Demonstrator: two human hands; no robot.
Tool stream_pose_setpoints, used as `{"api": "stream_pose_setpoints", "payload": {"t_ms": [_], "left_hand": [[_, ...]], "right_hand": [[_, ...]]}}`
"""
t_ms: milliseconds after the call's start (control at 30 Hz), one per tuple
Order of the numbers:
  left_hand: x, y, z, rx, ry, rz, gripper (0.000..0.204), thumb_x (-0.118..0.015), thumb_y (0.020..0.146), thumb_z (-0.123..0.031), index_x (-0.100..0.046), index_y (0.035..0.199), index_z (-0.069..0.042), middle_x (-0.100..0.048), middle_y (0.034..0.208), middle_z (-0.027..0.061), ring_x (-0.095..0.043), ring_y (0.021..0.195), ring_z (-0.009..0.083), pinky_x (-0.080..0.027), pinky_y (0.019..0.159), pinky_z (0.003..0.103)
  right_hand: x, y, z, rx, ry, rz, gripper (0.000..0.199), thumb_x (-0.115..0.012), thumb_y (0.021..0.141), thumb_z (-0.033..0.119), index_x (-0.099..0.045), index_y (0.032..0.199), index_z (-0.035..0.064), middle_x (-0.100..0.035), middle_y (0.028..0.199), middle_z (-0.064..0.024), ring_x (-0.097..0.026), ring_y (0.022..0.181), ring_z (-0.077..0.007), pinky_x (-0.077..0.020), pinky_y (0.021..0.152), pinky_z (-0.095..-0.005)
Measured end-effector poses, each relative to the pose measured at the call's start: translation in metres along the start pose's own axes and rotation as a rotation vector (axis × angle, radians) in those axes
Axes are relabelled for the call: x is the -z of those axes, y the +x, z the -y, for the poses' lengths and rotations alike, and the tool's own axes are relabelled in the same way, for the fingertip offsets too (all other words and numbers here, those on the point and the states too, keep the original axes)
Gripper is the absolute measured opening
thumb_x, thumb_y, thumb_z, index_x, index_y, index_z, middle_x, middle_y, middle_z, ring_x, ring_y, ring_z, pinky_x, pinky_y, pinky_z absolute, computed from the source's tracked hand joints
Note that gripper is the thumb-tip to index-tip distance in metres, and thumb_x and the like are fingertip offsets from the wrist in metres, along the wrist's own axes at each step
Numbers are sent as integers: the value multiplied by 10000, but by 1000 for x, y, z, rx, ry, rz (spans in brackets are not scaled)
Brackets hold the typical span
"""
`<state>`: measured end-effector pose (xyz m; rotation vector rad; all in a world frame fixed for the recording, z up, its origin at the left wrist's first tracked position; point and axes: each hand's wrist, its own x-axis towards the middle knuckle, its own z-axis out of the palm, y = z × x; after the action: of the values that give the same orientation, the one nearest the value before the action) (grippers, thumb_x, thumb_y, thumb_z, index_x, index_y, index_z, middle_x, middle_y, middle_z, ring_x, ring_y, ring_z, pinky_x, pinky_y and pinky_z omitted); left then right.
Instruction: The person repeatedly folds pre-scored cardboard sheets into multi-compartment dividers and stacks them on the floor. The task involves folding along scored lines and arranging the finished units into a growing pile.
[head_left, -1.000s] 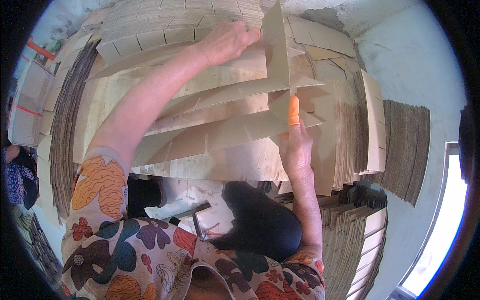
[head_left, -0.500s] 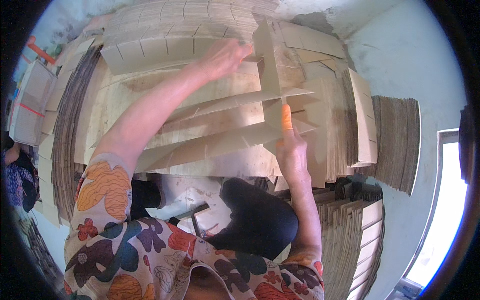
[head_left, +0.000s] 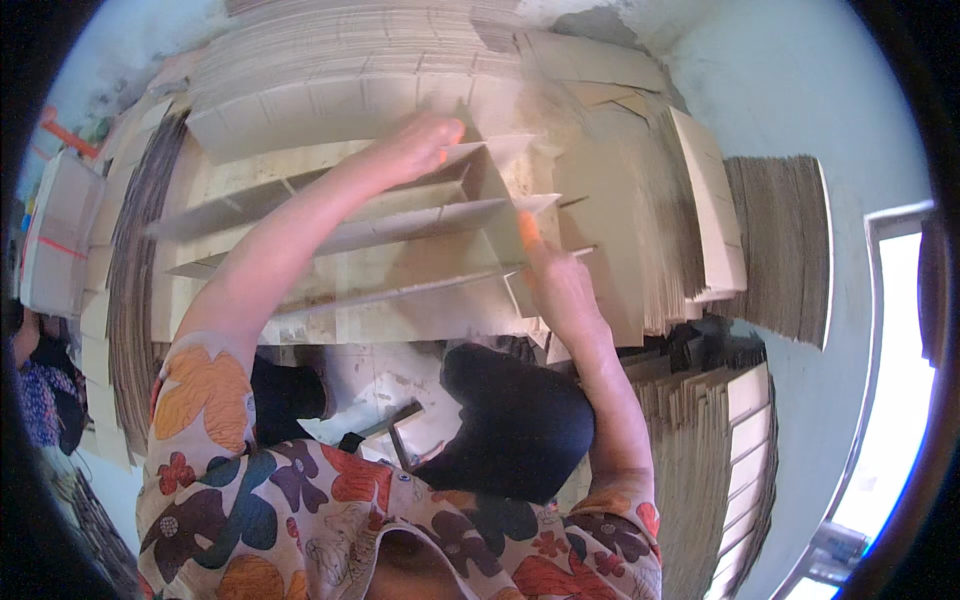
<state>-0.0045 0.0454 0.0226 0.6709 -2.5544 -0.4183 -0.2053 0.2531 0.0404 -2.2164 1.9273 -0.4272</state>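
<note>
Several long cardboard strips stand on edge above the wooden tabletop, running from left to right. A slotted cardboard cross strip meets them near their right ends. My left hand, with orange finger covers, is closed at the far end of the cross strip, where the farthest long strip meets it. My right hand grips the near part of the cross strip, its orange-covered finger pointing away from me along it. Its other fingertips are partly hidden behind the cardboard.
A long stack of slotted strips lines the far side. More cardboard stacks stand at the left, right and lower right. A white box is at far left, near another person's patterned clothing.
Both hands have moved left with the cross strip, my left hand also nearer to me. The farthest long strip now meets the cross strip by my left hand, and the strips have shifted left.
</note>
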Motion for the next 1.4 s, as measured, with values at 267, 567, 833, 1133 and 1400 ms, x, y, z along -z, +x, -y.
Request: {"api": "stream_pose_setpoints", "payload": {"t_ms": [267, 567, 833, 1133, 1400], "left_hand": [[29, -28, -20, 477, -105, 220, 347, -728, 727, -156, -595, 1023, -32, -631, 916, 127, -617, 864, 232, -480, 753, 358], [73, -113, -55, 459, 67, -99, 488, -726, 740, -230, -575, 1153, -19, -614, 1055, 167, -584, 1013, 294, -470, 832, 383], [73, -171, -89, 381, 81, -187, 461, -754, 703, -173, -601, 1111, -24, -616, 970, 144, -586, 905, 308, -475, 778, 391], [59, -184, -114, 351, 117, -140, 484, -739, 710, -230, -591, 1125, -30, -621, 975, 148, -576, 910, 323, -455, 807, 402], [38, -194, -115, 392, -6, -37, 425, -731, 712, -128, -602, 1107, -40, -635, 978, 177, -611, 895, 344, -488, 756, 412]], "right_hand": [[20, -7, -5, -93, -84, 39, 412, -577, 798, 90, -514, 1202, 34, -618, 847, -154, -608, 757, -336, -484, 637, -425], [15, -63, -67, -601, -540, -382, 599, -633, 808, 383, -472, 1236, -5, -411, 1330, -162, -340, 1277, -335, -300, 970, -588], [1, -60, -68, -571, -554, -214, 564, -646, 789, 329, -508, 1208, -22, -372, 1365, -184, -225, 1349, -347, -193, 1000, -663], [-15, -60, -65, -506, -484, -264, 490, -634, 788, 190, -463, 1204, -5, -527, 1039, -148, -551, 990, -316, -478, 799, -468], [42, -68, -97, -382, -382, -537, 468, -718, 743, 192, -540, 1166, 96, -619, 937, -192, -624, 827, -343, -503, 700, -419]]}}
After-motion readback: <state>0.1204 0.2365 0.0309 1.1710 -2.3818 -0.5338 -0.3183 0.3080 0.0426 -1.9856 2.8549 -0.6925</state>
